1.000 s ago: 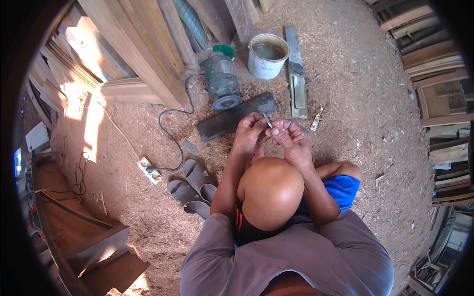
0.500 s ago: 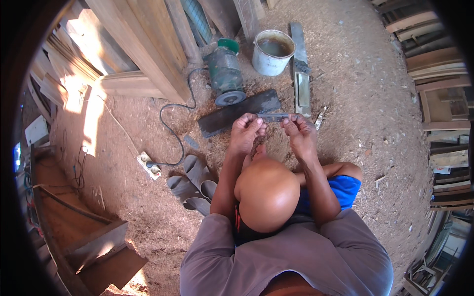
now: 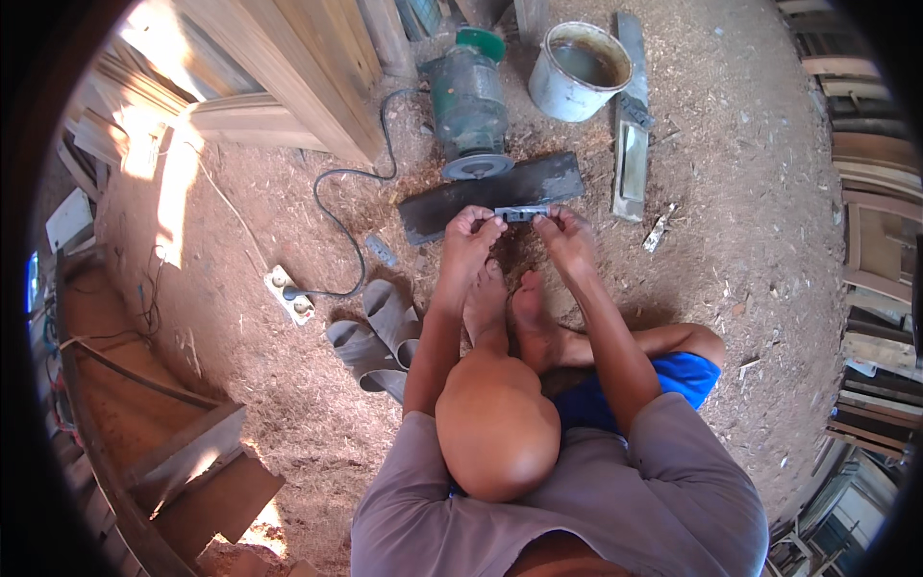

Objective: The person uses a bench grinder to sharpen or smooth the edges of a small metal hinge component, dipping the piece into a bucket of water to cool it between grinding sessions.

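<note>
Held level between both hands is a short flat metal blade (image 3: 522, 213) with dark slots along it, much like a planer blade. My left hand (image 3: 472, 238) pinches its left end, and my right hand (image 3: 569, 242) pinches the right end. Just beyond the hands lies a dark flat board (image 3: 437, 213), partly hidden by my left hand. A green bench grinder (image 3: 468, 101) with a grey disc (image 3: 478, 166) at its near end stands past the board.
A white bucket (image 3: 553, 91) of murky liquid stands beside a long plank (image 3: 632, 58) bearing a pale flat block (image 3: 633, 163). A grey slotted piece (image 3: 381, 250) lies left. A black cord (image 3: 320, 197) runs to a power strip (image 3: 288, 293). Grey sandals (image 3: 361, 346) lie by my leg.
The blade has turned so its slotted face shows, both hands still pinching its ends. The view has shifted, and my raised knee now sits lower in the picture, uncovering both feet.
</note>
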A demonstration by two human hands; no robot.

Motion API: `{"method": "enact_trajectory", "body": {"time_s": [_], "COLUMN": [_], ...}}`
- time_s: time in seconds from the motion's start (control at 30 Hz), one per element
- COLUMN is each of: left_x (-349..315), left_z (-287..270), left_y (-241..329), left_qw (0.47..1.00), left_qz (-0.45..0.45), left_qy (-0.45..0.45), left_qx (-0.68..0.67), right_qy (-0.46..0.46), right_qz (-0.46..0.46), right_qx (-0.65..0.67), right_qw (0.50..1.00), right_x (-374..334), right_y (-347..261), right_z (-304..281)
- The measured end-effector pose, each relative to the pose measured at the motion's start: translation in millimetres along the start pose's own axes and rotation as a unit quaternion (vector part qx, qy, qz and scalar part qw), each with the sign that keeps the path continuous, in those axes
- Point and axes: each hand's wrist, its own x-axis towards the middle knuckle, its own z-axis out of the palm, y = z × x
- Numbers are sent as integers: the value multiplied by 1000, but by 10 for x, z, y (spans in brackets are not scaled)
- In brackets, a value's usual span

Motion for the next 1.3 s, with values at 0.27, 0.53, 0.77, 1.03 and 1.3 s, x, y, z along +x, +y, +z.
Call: {"method": "enact_trajectory", "body": {"time_s": [0.27, 0.53, 0.77, 1.03, 1.3], "left_x": [414, 727, 818, 825, 859], "left_z": [-304, -518, -571, -506, -500], "left_y": [-288, -298, -339, -300, -317], "left_qw": [994, 993, 994, 992, 990], "left_qz": [-84, -77, -67, -79, -89], "left_qy": [51, 54, 60, 82, 85], "left_qx": [48, 72, 63, 51, 66], "right_qy": [16, 2, 1, 15, 37], "right_qz": [18, 76, 75, 49, 80], "right_qx": [-35, 27, -6, 0, -34], "right_qw": [999, 997, 997, 999, 996], "right_x": [592, 742, 811, 892, 937], "right_y": [590, 553, 465, 545, 578], "right_z": [275, 527, 625, 648, 669]}}
